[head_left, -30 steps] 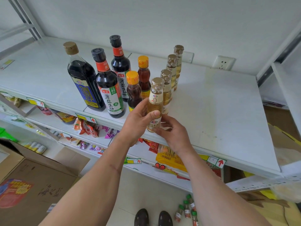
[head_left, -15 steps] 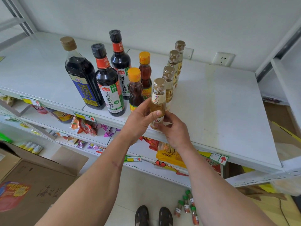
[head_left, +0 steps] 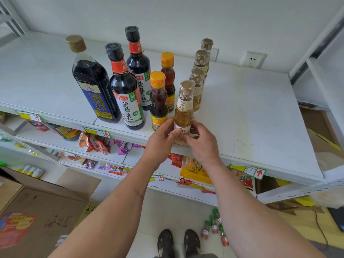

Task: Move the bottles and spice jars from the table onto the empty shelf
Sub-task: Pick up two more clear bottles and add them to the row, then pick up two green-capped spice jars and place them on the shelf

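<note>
We note both hands — left hand (head_left: pixel 162 140), right hand (head_left: pixel 202 144) — gripping the pale bottle (head_left: pixel 184 110) at the shelf (head_left: pixel 260 116) lip — a nudge could topple the orange-capped bottle (head_left: pixel 158 101) just left.

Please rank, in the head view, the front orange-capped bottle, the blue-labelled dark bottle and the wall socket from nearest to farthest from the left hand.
1. Front orange-capped bottle, just beyond the left hand.
2. Blue-labelled dark bottle, farther left on the shelf.
3. Wall socket, far right on the back wall.
</note>
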